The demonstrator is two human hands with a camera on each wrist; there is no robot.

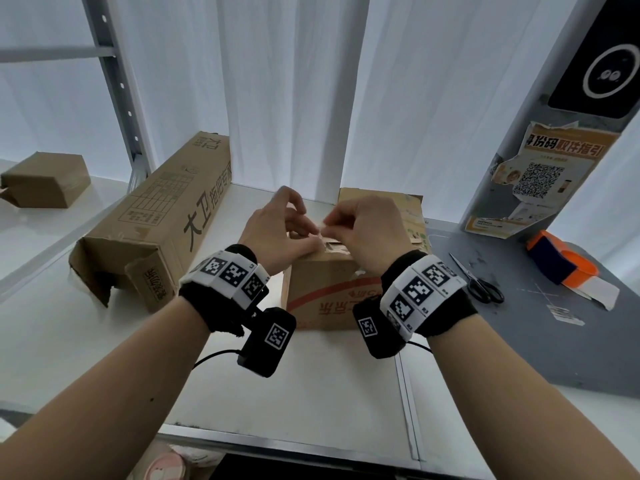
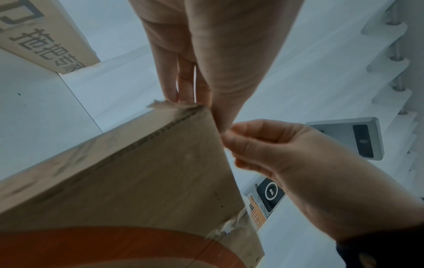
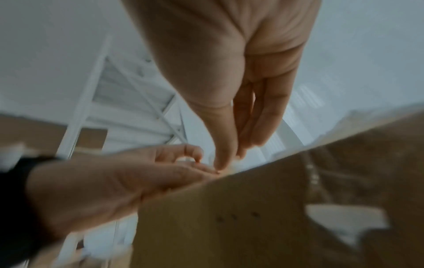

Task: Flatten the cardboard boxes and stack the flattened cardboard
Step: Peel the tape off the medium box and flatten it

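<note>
A small brown cardboard box (image 1: 325,296) with a red stripe stands upright on the white table, right in front of me. Both hands meet over its top edge. My left hand (image 1: 310,233) has thumb and forefinger pinched together at a pale strip of tape (image 1: 322,227) on the box top, its other fingers lifted and curled. My right hand (image 1: 330,230) pinches the same strip from the other side. In the left wrist view the box corner (image 2: 137,181) fills the frame, and the fingertips (image 2: 226,135) of both hands touch beside it. The right wrist view is blurred.
A long printed carton (image 1: 156,220) lies open-ended on the left, with another small box (image 1: 45,180) on a shelf beyond. A flattened cardboard piece (image 1: 405,206) leans behind the box. Scissors (image 1: 479,282) and an orange tape dispenser (image 1: 561,268) lie on the grey surface at right.
</note>
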